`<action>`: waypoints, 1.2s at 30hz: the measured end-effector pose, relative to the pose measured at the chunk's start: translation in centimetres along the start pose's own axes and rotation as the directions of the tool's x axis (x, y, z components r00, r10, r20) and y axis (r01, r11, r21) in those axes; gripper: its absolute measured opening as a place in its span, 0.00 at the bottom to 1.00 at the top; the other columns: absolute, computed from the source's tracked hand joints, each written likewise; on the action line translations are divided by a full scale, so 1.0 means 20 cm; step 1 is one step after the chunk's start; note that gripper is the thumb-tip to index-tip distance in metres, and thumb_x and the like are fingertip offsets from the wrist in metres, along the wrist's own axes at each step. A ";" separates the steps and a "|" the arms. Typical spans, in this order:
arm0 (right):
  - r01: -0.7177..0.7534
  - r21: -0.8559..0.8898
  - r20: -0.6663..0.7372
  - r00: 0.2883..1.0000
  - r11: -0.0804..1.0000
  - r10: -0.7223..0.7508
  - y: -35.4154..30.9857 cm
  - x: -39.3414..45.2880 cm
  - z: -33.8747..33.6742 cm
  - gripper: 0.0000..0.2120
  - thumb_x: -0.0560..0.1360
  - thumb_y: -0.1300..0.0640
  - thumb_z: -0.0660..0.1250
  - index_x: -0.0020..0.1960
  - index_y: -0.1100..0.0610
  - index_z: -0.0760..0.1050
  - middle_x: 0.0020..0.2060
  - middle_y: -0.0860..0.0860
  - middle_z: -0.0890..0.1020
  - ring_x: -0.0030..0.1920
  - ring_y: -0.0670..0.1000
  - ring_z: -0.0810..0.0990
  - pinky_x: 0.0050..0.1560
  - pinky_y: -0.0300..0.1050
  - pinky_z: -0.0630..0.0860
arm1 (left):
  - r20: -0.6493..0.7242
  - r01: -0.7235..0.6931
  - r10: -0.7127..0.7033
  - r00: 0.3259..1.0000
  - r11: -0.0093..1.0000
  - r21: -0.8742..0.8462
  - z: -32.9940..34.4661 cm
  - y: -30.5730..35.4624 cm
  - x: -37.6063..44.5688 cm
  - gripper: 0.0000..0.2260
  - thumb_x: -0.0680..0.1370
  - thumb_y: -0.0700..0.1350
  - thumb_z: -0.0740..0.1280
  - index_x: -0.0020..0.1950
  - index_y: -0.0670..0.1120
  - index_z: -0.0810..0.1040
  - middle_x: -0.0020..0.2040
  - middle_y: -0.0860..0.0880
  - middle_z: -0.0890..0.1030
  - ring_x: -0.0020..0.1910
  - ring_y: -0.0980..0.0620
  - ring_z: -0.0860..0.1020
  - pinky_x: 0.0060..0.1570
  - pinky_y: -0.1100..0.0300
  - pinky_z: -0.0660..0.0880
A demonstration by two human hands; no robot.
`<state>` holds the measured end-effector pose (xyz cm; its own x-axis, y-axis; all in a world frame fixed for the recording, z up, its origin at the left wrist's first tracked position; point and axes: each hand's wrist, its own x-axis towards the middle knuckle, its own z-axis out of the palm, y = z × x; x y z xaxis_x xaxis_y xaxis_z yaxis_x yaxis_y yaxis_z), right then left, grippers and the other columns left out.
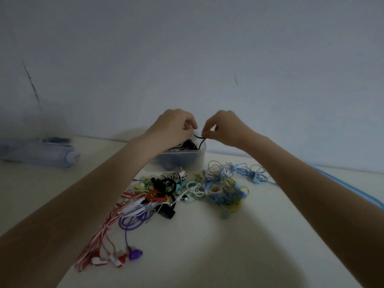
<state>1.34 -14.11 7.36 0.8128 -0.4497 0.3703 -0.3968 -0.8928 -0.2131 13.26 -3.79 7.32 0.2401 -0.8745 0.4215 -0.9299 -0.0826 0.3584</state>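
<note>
Against a blank wall (187, 59), left hand (173, 126) and right hand (225, 127) are pinching a black cable (200, 138) above the tub (187, 161). They are likely untangling it; the next move needs gentle slack.

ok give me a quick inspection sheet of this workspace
surface: cream table, dimly lit
job's things: black cord held above a clear tub of dark cords
clutter: grey-blue bundle far left; blue strip at right
hands: left hand and right hand both pinch the black cord
cables: red-and-white earphones, purple earphones and blue tangle heaped in front of the tub
surroundings: pale wall with thin dark marks
</note>
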 end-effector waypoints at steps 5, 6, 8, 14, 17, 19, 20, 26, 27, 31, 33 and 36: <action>-0.056 -0.070 0.303 0.950 0.996 0.075 0.07 -0.31 -0.04 0.07 0.72 0.56 0.70 0.48 0.57 0.83 0.42 0.50 0.83 0.41 0.45 0.77 0.43 0.35 0.70 | 0.378 -0.135 0.169 0.910 0.984 -0.115 0.12 0.19 -0.13 0.08 0.75 0.39 0.64 0.50 0.49 0.81 0.28 0.64 0.74 0.31 0.66 0.74 0.32 0.76 0.67; -0.060 -0.056 0.364 0.928 0.997 0.077 0.07 -0.37 -0.03 0.06 0.71 0.57 0.71 0.47 0.56 0.83 0.37 0.47 0.82 0.38 0.42 0.76 0.41 0.34 0.70 | 0.456 -0.130 0.176 0.872 0.983 -0.131 0.16 0.21 -0.15 0.09 0.75 0.39 0.65 0.49 0.49 0.81 0.26 0.65 0.75 0.29 0.68 0.73 0.30 0.77 0.66; -0.076 -0.009 0.405 0.912 0.997 0.073 0.06 -0.45 0.01 0.06 0.69 0.56 0.73 0.46 0.55 0.83 0.28 0.39 0.77 0.32 0.38 0.74 0.35 0.29 0.66 | 0.559 -0.119 0.168 0.812 0.985 -0.123 0.20 0.23 -0.19 0.10 0.73 0.38 0.65 0.49 0.49 0.82 0.33 0.62 0.79 0.30 0.66 0.74 0.29 0.77 0.66; -0.028 -0.153 0.329 0.941 0.988 0.078 0.03 -0.54 0.11 0.12 0.70 0.53 0.71 0.50 0.57 0.78 0.44 0.53 0.78 0.47 0.53 0.75 0.43 0.43 0.69 | 0.635 -0.060 0.071 0.769 0.997 -0.039 0.22 0.24 -0.24 0.09 0.74 0.38 0.66 0.54 0.43 0.79 0.43 0.51 0.80 0.39 0.57 0.76 0.33 0.75 0.69; 0.017 -0.223 0.222 0.974 0.975 0.034 0.02 -0.58 0.17 0.12 0.72 0.49 0.68 0.52 0.54 0.76 0.43 0.53 0.76 0.49 0.55 0.77 0.40 0.43 0.68 | 0.651 -0.076 0.016 0.759 0.995 0.064 0.23 0.24 -0.25 0.10 0.75 0.44 0.68 0.53 0.40 0.78 0.46 0.44 0.81 0.41 0.50 0.77 0.38 0.62 0.72; -0.008 -0.149 0.164 0.986 0.989 0.033 0.02 -0.60 0.14 0.08 0.72 0.53 0.68 0.48 0.55 0.79 0.41 0.52 0.77 0.47 0.55 0.78 0.41 0.43 0.70 | 0.613 -0.073 -0.001 0.790 0.993 0.096 0.26 0.25 -0.26 0.12 0.75 0.48 0.68 0.52 0.41 0.80 0.43 0.43 0.81 0.39 0.50 0.76 0.37 0.60 0.70; -0.035 -0.078 0.129 0.991 0.996 0.045 0.03 -0.60 0.10 0.06 0.71 0.55 0.69 0.46 0.56 0.80 0.41 0.52 0.80 0.44 0.53 0.78 0.42 0.41 0.72 | 0.567 -0.069 0.006 0.824 0.994 0.089 0.26 0.26 -0.27 0.11 0.74 0.48 0.68 0.50 0.41 0.81 0.39 0.45 0.80 0.36 0.52 0.74 0.34 0.63 0.68; -0.076 0.135 0.009 0.997 0.988 0.075 0.10 -0.63 -0.08 0.09 0.71 0.63 0.70 0.50 0.58 0.81 0.48 0.52 0.83 0.35 0.45 0.74 0.39 0.26 0.67 | 0.365 0.084 -0.059 0.929 0.995 -0.054 0.21 0.33 -0.21 0.08 0.72 0.52 0.71 0.41 0.47 0.81 0.34 0.53 0.76 0.32 0.59 0.71 0.30 0.65 0.65; -0.092 0.123 0.024 0.996 0.988 0.089 0.11 -0.63 -0.09 0.11 0.71 0.64 0.70 0.54 0.57 0.80 0.52 0.52 0.82 0.38 0.47 0.75 0.41 0.28 0.67 | 0.329 0.095 -0.072 0.942 0.994 -0.054 0.19 0.35 -0.20 0.08 0.73 0.51 0.70 0.40 0.47 0.80 0.35 0.52 0.76 0.33 0.57 0.71 0.31 0.63 0.65; -0.164 0.121 0.060 0.986 0.979 0.157 0.14 -0.66 -0.10 0.20 0.72 0.60 0.70 0.64 0.55 0.74 0.60 0.54 0.75 0.48 0.52 0.79 0.49 0.36 0.68 | 0.245 0.184 -0.126 0.961 0.956 -0.229 0.17 0.43 -0.17 0.11 0.75 0.49 0.66 0.38 0.43 0.75 0.35 0.47 0.73 0.35 0.52 0.71 0.34 0.60 0.65; -0.149 0.162 -0.001 0.988 0.975 0.151 0.15 -0.67 -0.11 0.17 0.72 0.60 0.70 0.61 0.57 0.76 0.57 0.54 0.78 0.43 0.49 0.78 0.46 0.34 0.69 | 0.257 0.254 -0.159 0.953 0.882 -0.397 0.18 0.47 -0.17 0.10 0.76 0.47 0.66 0.41 0.41 0.77 0.37 0.47 0.76 0.36 0.53 0.75 0.38 0.61 0.71; -0.177 0.275 -0.045 0.979 0.945 0.197 0.20 -0.68 -0.16 0.08 0.73 0.62 0.69 0.52 0.59 0.80 0.42 0.50 0.83 0.32 0.41 0.76 0.35 0.28 0.70 | 0.326 0.350 -0.173 0.929 0.692 -0.631 0.22 0.54 -0.16 0.08 0.76 0.45 0.66 0.45 0.40 0.78 0.39 0.46 0.79 0.35 0.54 0.77 0.38 0.64 0.76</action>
<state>-12.72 -11.60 4.40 0.6990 -0.6171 0.3614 -0.4018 -0.7569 -0.5154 1.21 -3.87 6.22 0.2926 -0.9545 0.0580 -0.3837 -0.0616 0.9214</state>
